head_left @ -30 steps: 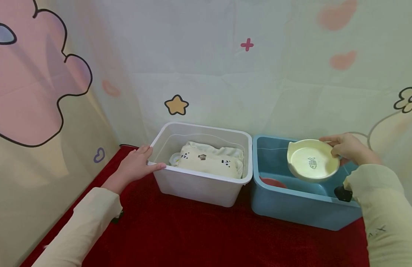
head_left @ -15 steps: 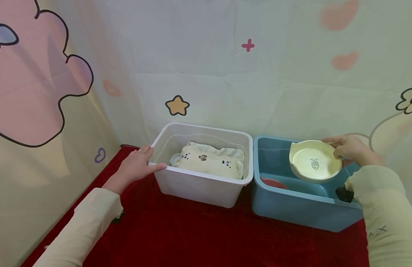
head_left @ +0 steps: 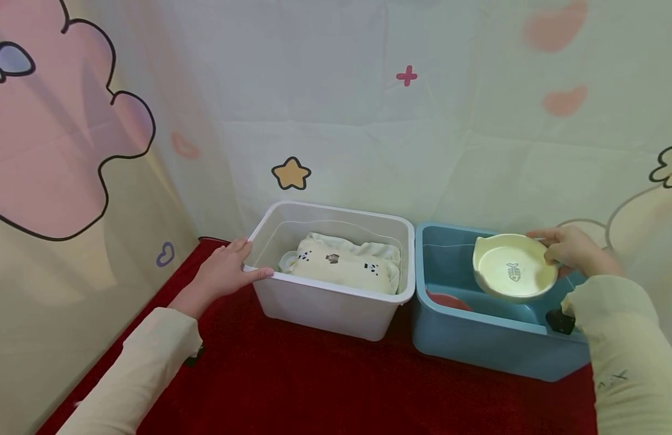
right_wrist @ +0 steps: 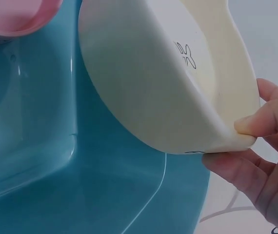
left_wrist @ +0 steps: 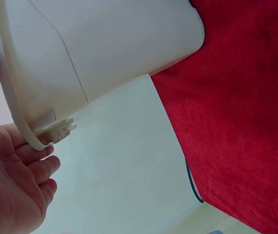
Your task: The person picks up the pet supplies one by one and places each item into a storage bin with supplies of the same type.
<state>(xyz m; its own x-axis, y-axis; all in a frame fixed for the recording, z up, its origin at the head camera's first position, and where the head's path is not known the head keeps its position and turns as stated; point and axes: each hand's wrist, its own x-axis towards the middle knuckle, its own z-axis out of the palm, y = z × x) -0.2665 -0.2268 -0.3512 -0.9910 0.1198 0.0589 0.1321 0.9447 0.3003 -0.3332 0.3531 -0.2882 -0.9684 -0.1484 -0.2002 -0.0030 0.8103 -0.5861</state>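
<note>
My right hand (head_left: pixel 581 249) pinches the rim of a cream pet bowl (head_left: pixel 496 261), thumb inside and fingers outside. A fishbone is printed on the bowl's inner base and its rim rises to a point at the left. The bowl is tilted over the blue bin (head_left: pixel 477 338); in the right wrist view its pale outer wall (right_wrist: pixel 129 73) shows. My left hand (head_left: pixel 223 269) grips the left front corner of the white bin (head_left: pixel 325 305). In the left wrist view, its fingers (left_wrist: pixel 40 169) curl at the rim. Inside that bin lies a cream cloth item (head_left: pixel 344 263) with small animal prints.
A pink-red round container (right_wrist: pixel 19 14) stands in the blue bin's left part. A small whitish item (head_left: pixel 287 261) lies beside the cloth item. Both bins stand side by side on red cloth (head_left: pixel 336 386), against a printed fabric backdrop (head_left: pixel 336 109).
The bowl and my right hand have shifted very slightly right and down in the head view, about as much as the whole scene. My left hand keeps its hold on the white bin.
</note>
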